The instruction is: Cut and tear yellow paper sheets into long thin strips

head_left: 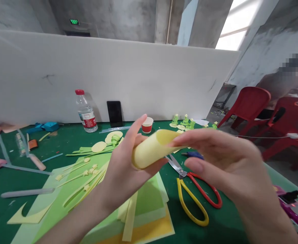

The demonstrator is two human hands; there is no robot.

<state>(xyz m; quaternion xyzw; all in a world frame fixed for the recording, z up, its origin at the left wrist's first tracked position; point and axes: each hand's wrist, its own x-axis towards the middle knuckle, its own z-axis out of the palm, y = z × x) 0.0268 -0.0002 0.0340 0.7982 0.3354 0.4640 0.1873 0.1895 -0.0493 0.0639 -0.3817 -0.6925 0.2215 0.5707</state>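
A pale yellow paper tube (149, 150), rolled from a sheet, is held tilted above the table. My left hand (126, 159) is wrapped round its lower left end, with the index finger raised beside it. The fingertips of my right hand (215, 156) touch the tube's open upper right rim; its thumb is apart from the paper. Scissors (182, 173) with one red and one yellow handle lie beneath my right hand. Green and yellow paper sheets (154, 200) lie under my left hand, with thin strips and small paper stars on them.
A water bottle (87, 113), a black phone (114, 113) and a paper cup (147, 125) stand by the white partition (138, 74). Glue sticks (26, 192) and pink glue guns lie left. Small star figures (185, 120) stand behind. A person (278, 83) sits by red chairs.
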